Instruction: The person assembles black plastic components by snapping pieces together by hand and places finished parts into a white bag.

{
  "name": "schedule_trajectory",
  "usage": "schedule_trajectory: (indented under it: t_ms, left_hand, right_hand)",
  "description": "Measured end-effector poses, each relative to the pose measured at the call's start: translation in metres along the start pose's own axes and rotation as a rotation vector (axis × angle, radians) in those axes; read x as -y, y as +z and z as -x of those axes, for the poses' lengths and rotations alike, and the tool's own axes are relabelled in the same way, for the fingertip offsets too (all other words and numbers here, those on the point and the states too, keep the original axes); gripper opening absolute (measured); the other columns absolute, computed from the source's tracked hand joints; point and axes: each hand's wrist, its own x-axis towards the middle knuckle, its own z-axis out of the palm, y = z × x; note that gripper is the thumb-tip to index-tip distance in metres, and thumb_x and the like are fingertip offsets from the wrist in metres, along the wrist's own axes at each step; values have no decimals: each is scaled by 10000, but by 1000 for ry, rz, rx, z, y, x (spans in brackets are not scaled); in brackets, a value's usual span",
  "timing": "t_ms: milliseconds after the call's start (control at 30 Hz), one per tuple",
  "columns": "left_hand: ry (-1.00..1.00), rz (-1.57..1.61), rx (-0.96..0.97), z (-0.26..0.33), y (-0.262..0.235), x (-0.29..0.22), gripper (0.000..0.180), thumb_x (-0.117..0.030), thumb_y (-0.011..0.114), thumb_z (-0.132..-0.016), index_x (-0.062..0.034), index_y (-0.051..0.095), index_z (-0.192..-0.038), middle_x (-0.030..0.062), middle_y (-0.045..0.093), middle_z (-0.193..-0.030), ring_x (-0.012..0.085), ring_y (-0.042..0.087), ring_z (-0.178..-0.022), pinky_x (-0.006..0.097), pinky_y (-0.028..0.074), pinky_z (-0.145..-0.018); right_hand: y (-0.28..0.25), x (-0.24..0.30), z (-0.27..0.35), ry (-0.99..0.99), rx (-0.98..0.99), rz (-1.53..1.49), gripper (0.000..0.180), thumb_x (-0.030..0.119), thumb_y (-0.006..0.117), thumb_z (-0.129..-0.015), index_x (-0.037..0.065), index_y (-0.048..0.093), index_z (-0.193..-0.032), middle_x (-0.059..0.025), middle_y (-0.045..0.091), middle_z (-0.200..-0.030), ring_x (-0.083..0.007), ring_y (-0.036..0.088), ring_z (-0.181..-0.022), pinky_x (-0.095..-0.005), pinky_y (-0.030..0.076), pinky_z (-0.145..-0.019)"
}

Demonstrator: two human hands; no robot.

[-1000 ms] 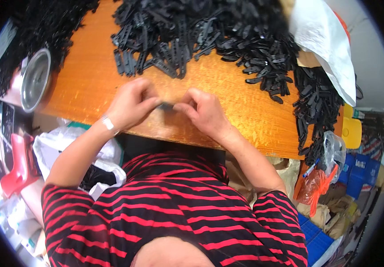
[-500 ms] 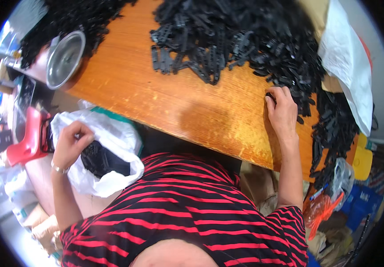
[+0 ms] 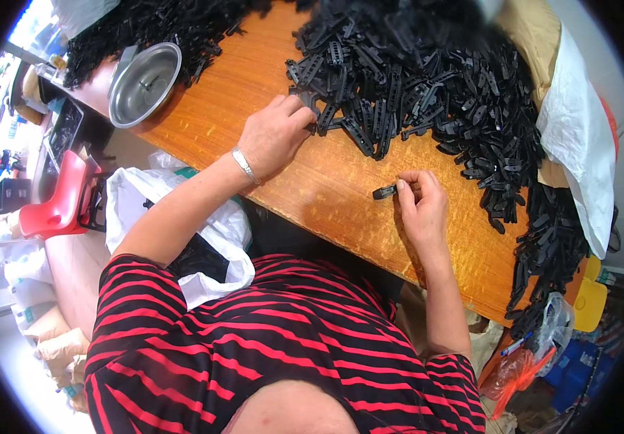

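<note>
Between the thumb and fingers of my right hand [image 3: 423,210] is a small black plastic piece [image 3: 383,193], sticking out to the left over the wooden table. My left hand [image 3: 276,137] reaches across to the near left edge of a heap of long slotted black plastic parts [image 3: 377,108]. Its fingers are bent around a black plastic part, mostly hidden behind them. Curved, smaller black pieces [image 3: 489,155] make up the right side of the heap, beyond my right hand.
A metal bowl [image 3: 127,101] stands at the table's left edge with something small inside. Below my left forearm, a white sack [image 3: 236,278] holds black parts. A red chair [image 3: 58,206] is at the left. White sheeting [image 3: 579,137] lies right of the wooden table [image 3: 326,195].
My left hand has moved from above the sack up to the heap's edge. My right hand has drawn back from the small pieces, toward me and leftward, holding one.
</note>
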Motion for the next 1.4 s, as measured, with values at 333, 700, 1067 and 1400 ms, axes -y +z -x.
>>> schedule_trajectory:
  t_ms: [333, 700, 1067, 1400]
  left_hand:
    - [-199, 464, -216, 16, -19, -3, 221, -17, 722, -938, -44, 704, -1157, 75, 712, -1073, 190, 707, -950, 301, 576, -791]
    - [-631, 1449, 55, 27, -33, -41, 258, -120, 701, -1033, -22, 657, -1267, 11, 681, -1092, 89, 673, -966, 262, 593, -847]
    - [-609, 1284, 322, 29, -12, -73, 132, -81, 740, -1003, -26, 680, -1107, -42, 663, -857, 23, 599, -743, 202, 484, -674]
    - [-621, 949, 306, 28, 1, -78, 126, -88, 778, -972, -39, 664, -949, -77, 570, -697, 2, 477, -619, 219, 375, -540]
  right_hand:
    - [-2, 21, 2, -266, 141, 232, 231, 10, 769, -867, 44, 703, -1086, -128, 661, -1012, -327, 693, -809, -404, 559, -703]
    - [19, 77, -16, -253, 164, -2, 246, 113, 788, -914, 28, 697, -1126, -136, 681, -995, -350, 703, -750, -430, 560, -660]
    - [11, 41, 5, 273, 394, -431, 161, 112, 742, -1004, -8, 738, -1111, -28, 693, -746, -77, 614, -618, -267, 495, -554]
    - [8, 41, -4, 398, 370, -420, 148, 63, 741, -988, -6, 617, -946, -39, 653, -684, -85, 591, -522, -268, 459, -448]
